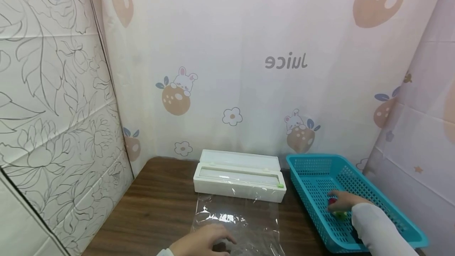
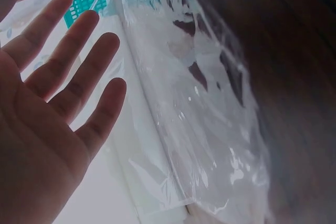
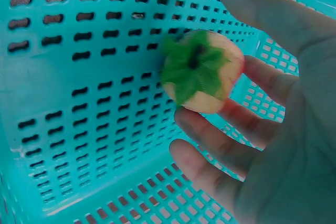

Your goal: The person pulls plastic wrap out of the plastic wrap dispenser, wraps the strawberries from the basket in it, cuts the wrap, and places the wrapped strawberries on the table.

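My right hand (image 1: 345,200) reaches into the turquoise basket (image 1: 309,204). Its fingertips touch a strawberry-like fruit (image 3: 228,72), pale and red with a green leafy cap (image 3: 191,69); the thumb stands apart from it. The fruit lies on the basket's mesh. My left hand (image 1: 206,241), fingers spread and slightly bent, hovers over clear plastic wrap (image 1: 245,224) and holds nothing. The wrap runs from a white dispenser box (image 1: 238,189) toward me, wrinkled in the left wrist view. The box's lid (image 1: 239,159) is raised, and a green slider (image 1: 280,185) sits at its right end.
Everything stands on a dark wooden table (image 1: 156,200). A printed curtain (image 1: 227,70) hangs right behind the box and basket. Another patterned sheet (image 1: 64,121) closes off the left side, and a third (image 1: 419,149) the right.
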{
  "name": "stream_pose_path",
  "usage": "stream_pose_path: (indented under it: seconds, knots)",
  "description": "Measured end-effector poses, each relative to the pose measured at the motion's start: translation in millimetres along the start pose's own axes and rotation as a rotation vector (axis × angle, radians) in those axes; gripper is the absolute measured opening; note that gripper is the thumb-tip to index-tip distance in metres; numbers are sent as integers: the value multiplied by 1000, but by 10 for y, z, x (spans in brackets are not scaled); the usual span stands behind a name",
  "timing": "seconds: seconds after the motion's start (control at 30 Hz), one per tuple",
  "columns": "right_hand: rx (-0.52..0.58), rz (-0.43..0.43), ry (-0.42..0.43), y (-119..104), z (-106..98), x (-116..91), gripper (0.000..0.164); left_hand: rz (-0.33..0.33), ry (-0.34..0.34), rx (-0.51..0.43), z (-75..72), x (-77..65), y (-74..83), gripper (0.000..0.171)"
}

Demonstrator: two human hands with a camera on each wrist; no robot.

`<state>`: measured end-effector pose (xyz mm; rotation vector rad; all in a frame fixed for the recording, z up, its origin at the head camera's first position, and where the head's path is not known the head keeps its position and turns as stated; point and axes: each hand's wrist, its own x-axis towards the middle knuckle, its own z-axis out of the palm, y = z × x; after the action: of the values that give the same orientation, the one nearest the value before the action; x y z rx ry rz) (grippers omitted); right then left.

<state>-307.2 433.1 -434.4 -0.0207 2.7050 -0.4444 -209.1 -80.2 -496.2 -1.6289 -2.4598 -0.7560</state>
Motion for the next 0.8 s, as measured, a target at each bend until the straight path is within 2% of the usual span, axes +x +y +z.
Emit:
stream_pose_path:
  seconds: [0.2,0.33,0.5,0.6,0.8]
  knots:
    - [18,37,-11,-5,45,26,73,-31,-23,-35,64,6,-3,31]
    - [35,9,-8,7,79,36,65,-46,-21,-35,73,-6,9,31]
    - [14,-42,21,46,110,44,56,-16,6,25,39,-7,12,29]
    - [3,-49,48,62,128,49,51,-24,25,50,20,-22,5,29]
    - [2,-48,40,64,125,53,49,-59,49,49,-23,-65,0,32]
